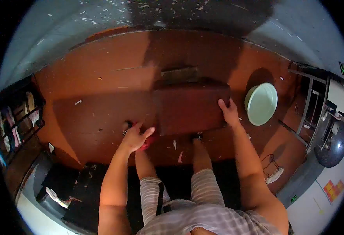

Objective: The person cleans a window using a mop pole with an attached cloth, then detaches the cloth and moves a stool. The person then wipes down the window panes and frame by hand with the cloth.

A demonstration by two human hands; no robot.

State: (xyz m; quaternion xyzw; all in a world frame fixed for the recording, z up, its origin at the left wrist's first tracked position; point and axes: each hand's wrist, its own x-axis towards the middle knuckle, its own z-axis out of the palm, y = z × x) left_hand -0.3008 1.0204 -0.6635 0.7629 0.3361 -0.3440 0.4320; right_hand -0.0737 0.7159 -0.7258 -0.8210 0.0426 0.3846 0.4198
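The right arm reaches far, elbow slightly bent, with the right hand (229, 112) at the right end of the dark red box (191, 109). Its thumb lies on the top and its fingers go over the right edge, so it is clamped on the box. The left arm reaches far and slightly right; the left hand (134, 137) hangs just left of the box's near left corner, thumb spread apart from the fingers and pointing right. A red item (145, 146) shows partly beneath it; I cannot tell whether the hand holds it.

The box is in the middle of the scene, beyond the person's feet, over the red-brown floor (84, 117). Its long axis runs left to right, the right end a little farther away, with one broad face up. A short plank (179, 75) is just beyond its far side. A pale green basin (262, 103) stands to the right, apart from the box.
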